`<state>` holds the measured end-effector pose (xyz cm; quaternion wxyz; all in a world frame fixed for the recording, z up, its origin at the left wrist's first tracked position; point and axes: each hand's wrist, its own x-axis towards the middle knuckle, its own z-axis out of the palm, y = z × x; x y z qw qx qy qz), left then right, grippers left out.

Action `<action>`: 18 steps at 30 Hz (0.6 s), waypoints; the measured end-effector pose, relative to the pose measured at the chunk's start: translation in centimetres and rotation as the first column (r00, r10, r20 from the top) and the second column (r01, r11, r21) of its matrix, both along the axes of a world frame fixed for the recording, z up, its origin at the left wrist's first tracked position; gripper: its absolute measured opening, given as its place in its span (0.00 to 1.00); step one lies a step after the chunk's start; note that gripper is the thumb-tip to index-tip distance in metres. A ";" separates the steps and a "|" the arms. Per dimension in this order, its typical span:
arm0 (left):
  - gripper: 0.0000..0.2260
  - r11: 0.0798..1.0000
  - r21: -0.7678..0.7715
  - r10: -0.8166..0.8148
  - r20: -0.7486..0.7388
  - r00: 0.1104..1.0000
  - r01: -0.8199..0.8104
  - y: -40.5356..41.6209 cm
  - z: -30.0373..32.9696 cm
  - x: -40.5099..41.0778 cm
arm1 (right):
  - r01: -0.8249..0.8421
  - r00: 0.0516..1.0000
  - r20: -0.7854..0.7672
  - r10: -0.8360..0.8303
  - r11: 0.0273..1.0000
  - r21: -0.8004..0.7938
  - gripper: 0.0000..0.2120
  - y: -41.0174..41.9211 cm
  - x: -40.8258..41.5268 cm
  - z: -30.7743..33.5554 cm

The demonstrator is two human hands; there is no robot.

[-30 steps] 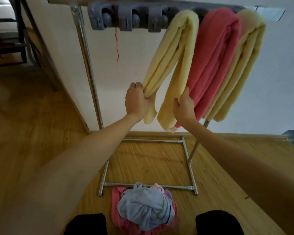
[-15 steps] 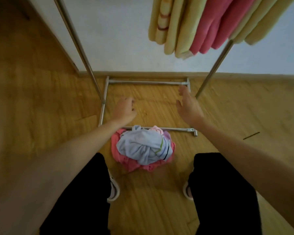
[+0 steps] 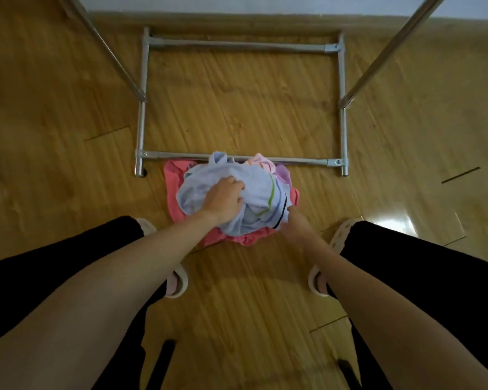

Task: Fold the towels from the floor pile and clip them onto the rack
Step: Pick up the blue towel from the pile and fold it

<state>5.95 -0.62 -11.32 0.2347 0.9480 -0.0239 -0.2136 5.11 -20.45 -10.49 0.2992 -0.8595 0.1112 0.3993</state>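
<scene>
A person bends over the pile (image 3: 181,192) at centre frame, against the rack's (image 3: 143,108) near base bar. The left hand (image 3: 223,199) grips the blue towel (image 3: 259,190) on top, fingers curled into the cloth; the right hand (image 3: 297,225) touches its striped edge at lower right, though whether it pinches cannot be told. A lift could likely drag the pink towel (image 3: 172,178) beneath along, or snag cloth on the bar. The rack's top and clips are cut off above.

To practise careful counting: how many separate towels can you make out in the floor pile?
3, maybe more hidden: light blue towel on top, pink towel underneath, pale striped towel at the back.
</scene>
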 end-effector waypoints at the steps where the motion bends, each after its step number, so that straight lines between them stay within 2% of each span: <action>1: 0.14 1.000 0.016 -0.012 0.001 1.000 0.012 -0.8 -0.8 0.7 | 0.049 0.999 0.014 -0.049 0.999 -0.014 0.17 -0.4 -0.1 -1.4; 3: 0.19 0.997 0.041 -0.064 -0.007 0.998 0.064 -2.4 -2.3 2.3 | 0.155 0.987 0.036 -0.155 0.988 0.009 0.17 -1.4 0.1 -4.7; 5: 0.21 0.980 0.074 -0.184 -0.026 0.983 0.186 -3.7 -3.7 4.1 | 0.232 0.971 0.038 -0.235 0.970 0.075 0.16 -1.9 0.2 -6.5; 6: 0.21 0.964 0.096 -0.246 -0.034 0.969 0.249 -4.3 -4.3 4.8 | 0.325 0.945 0.011 -0.328 0.939 0.115 0.14 -2.2 0.4 -7.4; 8: 0.20 0.932 0.163 -0.317 -0.067 0.946 0.323 -5.3 -5.4 6.0 | 0.546 0.837 -0.094 -0.538 0.818 0.182 0.11 -2.2 0.9 -8.4; 11: 0.19 0.894 0.275 -0.325 -0.146 0.934 0.354 -6.3 -6.4 7.2 | 0.794 0.608 -0.246 -0.755 0.578 0.188 0.20 -1.9 1.8 -8.8; 15: 0.24 0.867 0.307 -0.315 -0.271 0.910 0.392 -6.2 -6.8 7.5 | 0.879 0.476 -0.233 -0.848 0.461 0.120 0.22 -1.7 2.3 -8.2; 18: 0.24 0.880 0.290 -0.318 -0.231 0.920 0.377 -6.1 -6.2 7.4 | 0.861 0.506 -0.144 -0.850 0.489 0.138 0.16 -1.5 2.4 -6.2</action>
